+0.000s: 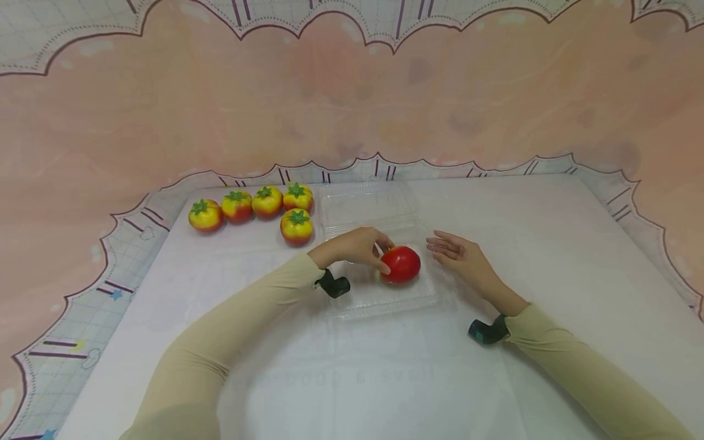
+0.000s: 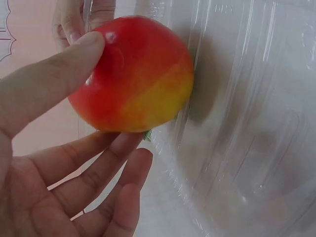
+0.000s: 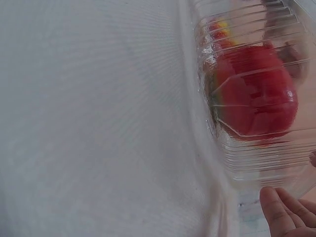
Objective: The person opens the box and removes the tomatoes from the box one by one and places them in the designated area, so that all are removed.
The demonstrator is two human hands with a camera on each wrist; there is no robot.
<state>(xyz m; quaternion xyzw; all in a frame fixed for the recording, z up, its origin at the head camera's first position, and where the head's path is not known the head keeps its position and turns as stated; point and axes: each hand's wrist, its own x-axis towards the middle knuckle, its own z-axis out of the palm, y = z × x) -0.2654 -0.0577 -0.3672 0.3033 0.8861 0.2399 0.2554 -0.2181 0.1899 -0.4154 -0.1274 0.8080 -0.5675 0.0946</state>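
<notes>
A shiny red-and-yellow tomato (image 1: 403,265) is pinched between the thumb and fingers of my left hand (image 1: 360,245). In the left wrist view its yellow side and a bit of green leaf show on the tomato (image 2: 143,74). It is over the base of a clear plastic clamshell box (image 1: 385,300), whose lid stands opened at the back; I cannot tell whether it touches the bottom. Beside the box's right edge, my right hand (image 1: 467,260) holds nothing, its fingers loosely extended. The right wrist view shows the tomato (image 3: 256,94) through the clear wall, above the right fingertips (image 3: 270,197).
Several more tomatoes (image 1: 267,202) with green leafy tops sit at the back left, one of them (image 1: 297,227) in front of the row. A white cloth (image 1: 330,379) covers the table. The lid (image 1: 368,205) lies back toward the table's far edge.
</notes>
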